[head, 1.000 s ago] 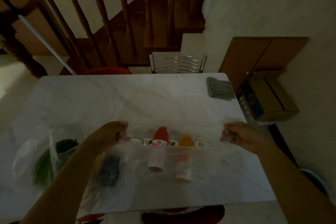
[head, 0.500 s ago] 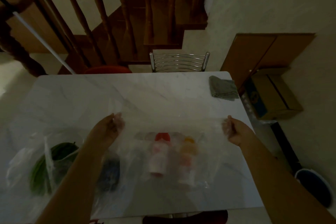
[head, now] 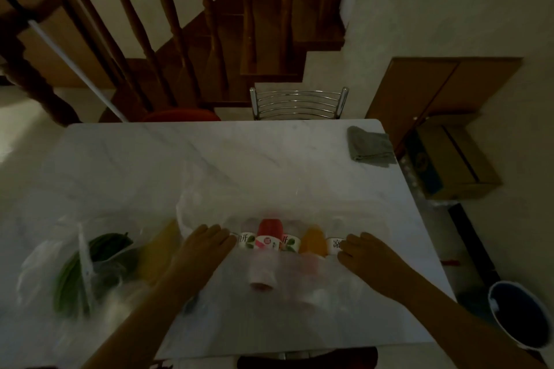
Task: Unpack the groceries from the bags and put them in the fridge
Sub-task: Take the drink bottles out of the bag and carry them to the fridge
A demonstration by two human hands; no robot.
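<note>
Clear bag (head: pixel 269 275) — flat on table (head: pixel 209 159), bottles (head: pixel 269 237) lying inside at its mouth. Left hand (head: pixel 204 249) and right hand (head: pixel 368 255): fingers spread, palms down on the film either side; whether either grip pinches it, cannot tell. Risk — bottles rolling free; slack film slipping. Greens bag (head: pixel 87 266) near left edge.

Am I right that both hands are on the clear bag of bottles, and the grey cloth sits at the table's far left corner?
Not quite. The head view shows the grey cloth at the table's far right corner, not the left. The rest holds: the left hand and right hand are both on the clear bag of bottles.
</note>
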